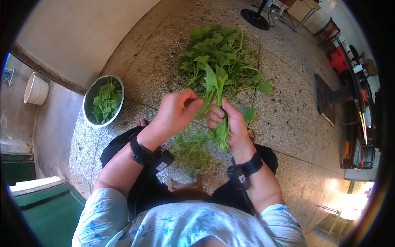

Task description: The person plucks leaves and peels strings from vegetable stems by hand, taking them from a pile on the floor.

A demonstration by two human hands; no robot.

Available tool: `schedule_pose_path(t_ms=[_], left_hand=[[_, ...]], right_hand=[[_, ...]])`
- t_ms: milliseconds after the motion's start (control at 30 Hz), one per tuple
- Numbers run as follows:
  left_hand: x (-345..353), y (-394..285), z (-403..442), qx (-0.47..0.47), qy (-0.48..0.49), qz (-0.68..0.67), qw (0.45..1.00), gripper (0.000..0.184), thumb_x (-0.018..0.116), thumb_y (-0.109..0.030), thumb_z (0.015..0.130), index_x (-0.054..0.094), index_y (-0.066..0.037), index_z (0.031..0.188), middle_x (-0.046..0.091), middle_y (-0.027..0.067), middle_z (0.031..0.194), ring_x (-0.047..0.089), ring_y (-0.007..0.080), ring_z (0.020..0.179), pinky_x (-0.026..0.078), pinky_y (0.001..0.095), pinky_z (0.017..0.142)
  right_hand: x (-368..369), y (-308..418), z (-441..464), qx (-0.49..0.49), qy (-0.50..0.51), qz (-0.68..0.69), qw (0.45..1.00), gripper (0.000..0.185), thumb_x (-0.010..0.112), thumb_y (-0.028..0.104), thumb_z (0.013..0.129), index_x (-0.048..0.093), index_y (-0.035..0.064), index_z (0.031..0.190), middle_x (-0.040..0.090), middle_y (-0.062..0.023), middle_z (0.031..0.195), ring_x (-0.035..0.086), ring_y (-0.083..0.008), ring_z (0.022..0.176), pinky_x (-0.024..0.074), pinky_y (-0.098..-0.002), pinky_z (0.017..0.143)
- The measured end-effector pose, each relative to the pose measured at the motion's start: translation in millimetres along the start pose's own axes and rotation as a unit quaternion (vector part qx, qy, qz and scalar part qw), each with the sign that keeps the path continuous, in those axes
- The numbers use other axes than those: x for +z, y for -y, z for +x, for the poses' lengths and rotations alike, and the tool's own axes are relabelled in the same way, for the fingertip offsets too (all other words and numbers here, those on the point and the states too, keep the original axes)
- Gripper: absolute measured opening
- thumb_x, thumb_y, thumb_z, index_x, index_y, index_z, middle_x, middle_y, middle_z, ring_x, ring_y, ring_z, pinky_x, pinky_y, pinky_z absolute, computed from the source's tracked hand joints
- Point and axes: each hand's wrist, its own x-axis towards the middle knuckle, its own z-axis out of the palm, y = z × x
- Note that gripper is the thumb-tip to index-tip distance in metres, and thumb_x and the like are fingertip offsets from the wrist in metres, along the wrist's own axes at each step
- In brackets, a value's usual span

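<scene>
Leafy stem [219, 92]; right grip [233, 120] pinching it; left grip [174, 110] pressed together; speckled floor [294, 123] bearing metal basin [87, 108]; white bucket [36, 89]

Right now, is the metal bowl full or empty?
Partly full: leafy greens lie inside the metal bowl, and some of its inner surface shows bare beside them.

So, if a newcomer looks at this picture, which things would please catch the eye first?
Probably the big heap of leafy green stems first, on the speckled floor at the upper middle. Just below it, the right hand holds a leafy sprig, with the left hand close beside. At the left stands a round bowl with more greens inside.
</scene>
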Motion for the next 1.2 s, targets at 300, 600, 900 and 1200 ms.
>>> schedule_pose_path(t_ms=[300, 600, 900, 1200], left_hand=[[14, -2, -2, 0.21, -0.06, 0.062, 0.974, 0.025, 0.063, 0.0, 0.07, 0.058, -0.003, 0.094, 0.053, 0.0099, 0.093, 0.055, 0.0184, 0.082, 0.045, 0.0266, 0.064], [13, 3, -1, 0.261, -0.064, 0.088, 0.959, 0.021, 0.059, 0.006, 0.068, 0.054, -0.001, 0.088, 0.056, 0.0116, 0.088, 0.055, 0.0266, 0.08, 0.047, 0.0294, 0.065], [20, 3, -5, 0.019, 0.075, -0.237, 0.968, 0.011, 0.058, -0.001, 0.079, 0.053, 0.0, 0.089, 0.058, 0.0037, 0.086, 0.056, 0.0088, 0.078, 0.046, 0.0234, 0.07], [14, 1, -5, 0.023, 0.146, -0.351, 0.925, 0.008, 0.056, -0.004, 0.081, 0.052, -0.001, 0.087, 0.059, 0.0044, 0.082, 0.056, 0.0093, 0.075, 0.046, 0.0221, 0.068]], right_hand=[[7, -8, -4, 0.003, -0.026, -0.03, 0.999, 0.018, 0.046, 0.026, 0.087, 0.051, 0.0093, 0.081, 0.037, 0.0049, 0.059, 0.035, -0.0065, 0.051, 0.0309, -0.0208, 0.047], [4, -6, -5, -0.124, -0.069, -0.25, 0.958, 0.01, 0.055, 0.016, 0.082, 0.054, 0.007, 0.078, 0.044, 0.0032, 0.06, 0.039, -0.0059, 0.05, 0.0347, -0.0208, 0.047], [1, 0, -7, -0.076, -0.049, -0.158, 0.983, 0.007, 0.057, 0.015, 0.081, 0.054, 0.0085, 0.081, 0.046, 0.0016, 0.063, 0.041, -0.007, 0.053, 0.035, -0.0205, 0.048], [3, 0, -13, -0.037, -0.014, -0.097, 0.994, 0.006, 0.053, 0.018, 0.084, 0.051, 0.013, 0.085, 0.048, 0.0013, 0.063, 0.04, -0.0082, 0.052, 0.0363, -0.0224, 0.049]])
